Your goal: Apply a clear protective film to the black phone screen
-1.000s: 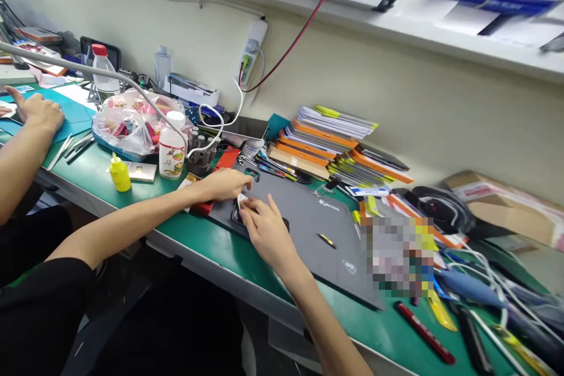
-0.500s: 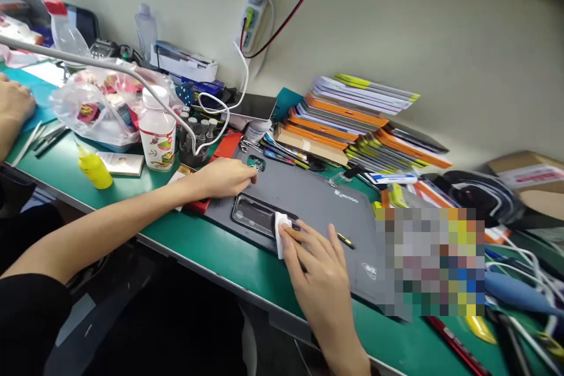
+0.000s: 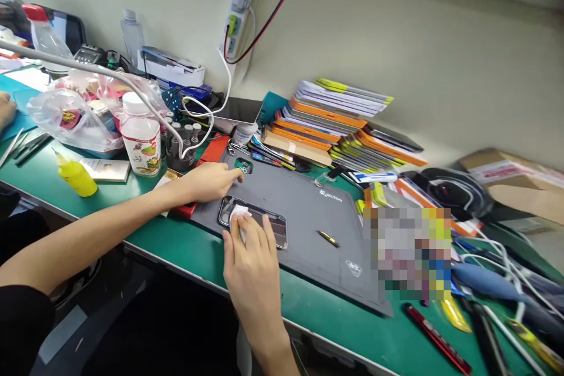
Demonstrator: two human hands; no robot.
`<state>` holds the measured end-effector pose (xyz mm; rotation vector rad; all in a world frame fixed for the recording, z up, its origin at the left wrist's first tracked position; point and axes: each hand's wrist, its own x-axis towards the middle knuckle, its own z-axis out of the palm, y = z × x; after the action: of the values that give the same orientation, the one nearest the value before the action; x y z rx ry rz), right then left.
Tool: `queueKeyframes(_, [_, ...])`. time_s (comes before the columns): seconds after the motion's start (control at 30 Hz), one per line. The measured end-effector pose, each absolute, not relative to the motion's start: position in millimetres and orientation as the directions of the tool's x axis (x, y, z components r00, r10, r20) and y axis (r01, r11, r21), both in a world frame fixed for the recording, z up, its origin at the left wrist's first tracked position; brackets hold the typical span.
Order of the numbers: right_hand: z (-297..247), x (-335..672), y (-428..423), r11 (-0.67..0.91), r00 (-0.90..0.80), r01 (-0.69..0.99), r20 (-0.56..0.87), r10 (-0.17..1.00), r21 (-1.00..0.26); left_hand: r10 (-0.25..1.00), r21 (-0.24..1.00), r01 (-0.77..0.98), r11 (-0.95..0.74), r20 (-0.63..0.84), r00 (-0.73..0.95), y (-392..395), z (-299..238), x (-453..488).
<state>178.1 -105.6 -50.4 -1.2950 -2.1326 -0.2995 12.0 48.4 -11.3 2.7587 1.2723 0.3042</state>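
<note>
A smartphone point(image 3: 275, 229) lies with its dark glass upward on a grey work mat point(image 3: 304, 211). My right hand point(image 3: 255, 264) presses a folded white wipe point(image 3: 240, 211) against the left part of the glass, fingers closed on it. My left hand point(image 3: 211, 181) rests at the mat's left edge, beside the phone's upper left corner. Its fingers are curled, and their tips and anything under them are hidden. To the right of the phone, a small yellow-and-black tool point(image 3: 328, 238) lies on the mat.
A white bottle point(image 3: 141, 138), plastic bag point(image 3: 79, 117) and yellow dropper bottle point(image 3: 77, 175) stand left. Stacked flat packs point(image 3: 326, 120) line the wall. Cables, a red pen-like tool point(image 3: 436, 338) and a blurred-out patch lie right. Another person's hand point(image 3: 5, 110) shows far left.
My right hand has slid the wipe leftward along the glass, from the phone's right end to its left part. The left hand stays beside the phone. The whole view has shifted slightly.
</note>
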Motion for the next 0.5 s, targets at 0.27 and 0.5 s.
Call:
queueKeyframes(0.27, [-50.4,229.2,-110.3,0.577,-0.379,0.804,0.622,0.685,-0.145,0.757,0.147,0.743,-0.653,0.154,0.635,44.4,-12.9,13.0])
queueKeyframes(0.5, [-47.5,215.2,-109.2,0.569,-0.412,0.822,0.645,0.643,-0.042,0.792,0.244,0.757,-0.606,0.094,0.604,50.1,-9.6,15.3])
